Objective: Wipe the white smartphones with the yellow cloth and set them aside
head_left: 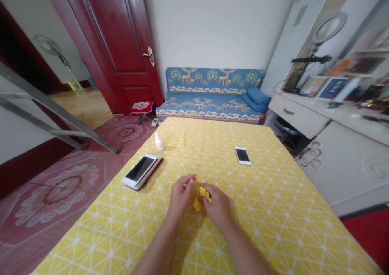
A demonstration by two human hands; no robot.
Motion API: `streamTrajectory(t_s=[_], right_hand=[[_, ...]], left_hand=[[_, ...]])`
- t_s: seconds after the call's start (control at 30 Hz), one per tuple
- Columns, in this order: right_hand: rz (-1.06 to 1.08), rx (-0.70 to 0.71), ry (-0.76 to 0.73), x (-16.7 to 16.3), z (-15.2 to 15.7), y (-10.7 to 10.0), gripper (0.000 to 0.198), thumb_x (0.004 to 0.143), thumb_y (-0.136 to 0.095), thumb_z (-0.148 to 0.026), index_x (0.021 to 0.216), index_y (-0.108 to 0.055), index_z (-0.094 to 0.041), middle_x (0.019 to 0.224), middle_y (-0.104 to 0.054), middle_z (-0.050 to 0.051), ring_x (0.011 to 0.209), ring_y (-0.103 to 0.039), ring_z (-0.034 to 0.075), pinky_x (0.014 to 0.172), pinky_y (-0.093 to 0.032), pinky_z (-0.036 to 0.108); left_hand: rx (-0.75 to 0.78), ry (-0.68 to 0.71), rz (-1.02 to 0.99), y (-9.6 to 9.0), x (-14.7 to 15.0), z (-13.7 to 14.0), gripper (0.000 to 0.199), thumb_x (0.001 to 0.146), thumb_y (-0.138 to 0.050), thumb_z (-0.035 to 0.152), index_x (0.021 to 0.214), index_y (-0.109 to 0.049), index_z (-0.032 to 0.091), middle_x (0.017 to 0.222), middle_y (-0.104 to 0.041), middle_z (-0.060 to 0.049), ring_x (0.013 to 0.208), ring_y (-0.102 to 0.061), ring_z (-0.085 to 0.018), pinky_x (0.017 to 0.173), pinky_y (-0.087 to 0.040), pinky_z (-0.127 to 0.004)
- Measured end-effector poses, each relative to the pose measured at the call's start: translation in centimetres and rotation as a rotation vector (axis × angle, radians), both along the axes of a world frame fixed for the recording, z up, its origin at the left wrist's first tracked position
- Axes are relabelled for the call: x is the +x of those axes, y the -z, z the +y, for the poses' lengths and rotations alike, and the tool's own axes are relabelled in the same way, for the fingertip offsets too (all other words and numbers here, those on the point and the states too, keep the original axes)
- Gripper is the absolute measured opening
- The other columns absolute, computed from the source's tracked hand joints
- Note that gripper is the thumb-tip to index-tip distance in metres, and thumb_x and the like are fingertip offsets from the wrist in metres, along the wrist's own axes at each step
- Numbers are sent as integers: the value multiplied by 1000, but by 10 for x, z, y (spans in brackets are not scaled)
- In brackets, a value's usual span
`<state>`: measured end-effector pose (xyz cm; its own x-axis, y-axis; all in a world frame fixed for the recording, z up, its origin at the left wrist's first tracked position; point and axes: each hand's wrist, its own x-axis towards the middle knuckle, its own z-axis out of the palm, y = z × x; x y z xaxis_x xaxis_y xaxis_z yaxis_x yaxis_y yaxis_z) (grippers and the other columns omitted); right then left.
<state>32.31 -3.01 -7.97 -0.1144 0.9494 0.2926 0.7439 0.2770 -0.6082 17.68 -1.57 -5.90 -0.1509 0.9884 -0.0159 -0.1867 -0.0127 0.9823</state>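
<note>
While both hands' fingers pinch it, the yellow cloth (201,198) looks small and crumpled.

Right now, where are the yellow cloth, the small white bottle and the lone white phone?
yellow cloth (200,197), head view, crumpled middle between the hands
small white bottle (159,142), head view, its body
lone white phone (242,155), head view, its dark screen

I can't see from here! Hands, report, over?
Both hands, left and right, pinch yellow cloth. Phones left, small phone ahead, both apart.
</note>
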Motion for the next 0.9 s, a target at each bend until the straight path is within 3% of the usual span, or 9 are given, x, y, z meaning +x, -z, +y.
streamTrajectory(t_s=[0.07, 0.13, 0.23, 0.3, 0.4, 0.5, 0.7, 0.83, 0.9], right_hand=[[56, -3, 21, 1, 2, 2, 6, 76, -60, -18, 79, -60, -22, 83, -66, 3, 74, -60, 19, 65, -42, 27], [88, -18, 35, 1, 4, 2, 3, 76, -61, -20, 78, -60, -21, 83, -65, 3, 73, -58, 18, 65, -41, 26], [108, -53, 40, 1, 5, 2, 3, 76, -62, -21, 78, -59, -21, 83, -64, 2, 74, -57, 17, 67, -39, 25], [116, -69, 43, 0, 5, 1, 3, 76, -62, -21, 78, -59, -21, 84, -64, 2, 75, -57, 16, 67, -39, 25], [116, -79, 42, 0, 4, 1, 3, 76, -62, -22, 77, -59, -21, 83, -63, 2, 74, -55, 16, 67, -37, 25], [108, -75, 44, 0, 4, 1, 4, 76, -61, -22, 75, -58, -20, 82, -63, 1, 74, -55, 16, 66, -37, 25], [106, -67, 47, 0, 5, 2, 4, 76, -61, -22, 75, -58, -20, 81, -63, 2, 72, -55, 16, 64, -37, 25], [130, -62, 49, 1, 5, 2, 3, 75, -62, -22, 77, -60, -20, 82, -63, 2, 73, -56, 17, 65, -38, 26], [143, -65, 49, 1, 5, 3, 3, 75, -62, -22, 77, -61, -21, 82, -64, 2, 72, -56, 17, 65, -38, 26]], left_hand=[[240, -156, 512, -12, -31, 4, 24, 80, -60, 38, 93, -73, 23, 100, -69, -9, 100, -58, -26, 93, -42, -40], [334, -334, 918, -21, -66, 9, 31, 82, -55, 38, 105, -69, 23, 107, -67, -10, 106, -55, -29, 99, -36, -46], [120, -414, 1382, -30, -113, 18, 51, 81, -55, 41, 125, -57, 18, 120, -61, -16, 115, -49, -33, 100, -33, -48], [-64, -344, 1533, -33, -134, 24, 66, 77, -57, 45, 134, -47, 14, 122, -59, -19, 113, -52, -35, 95, -38, -45], [-219, -243, 1597, -36, -152, 29, 74, 78, -53, 46, 141, -36, 12, 119, -61, -20, 105, -59, -34, 85, -44, -40], [-301, -239, 1578, -38, -159, 32, 80, 76, -53, 48, 144, -31, 12, 115, -62, -21, 102, -61, -35, 80, -45, -38], [-276, -275, 1592, -42, -158, 32, 85, 72, -58, 49, 144, -31, 12, 117, -59, -23, 106, -58, -36, 84, -44, -39], [-233, -388, 1590, -50, -146, 25, 85, 68, -64, 46, 141, -36, 15, 113, -60, -22, 101, -58, -38, 79, -45, -42], [-178, -476, 1457, -54, -135, 21, 81, 66, -67, 44, 138, -40, 19, 111, -61, -18, 99, -59, -37, 77, -45, -42]])
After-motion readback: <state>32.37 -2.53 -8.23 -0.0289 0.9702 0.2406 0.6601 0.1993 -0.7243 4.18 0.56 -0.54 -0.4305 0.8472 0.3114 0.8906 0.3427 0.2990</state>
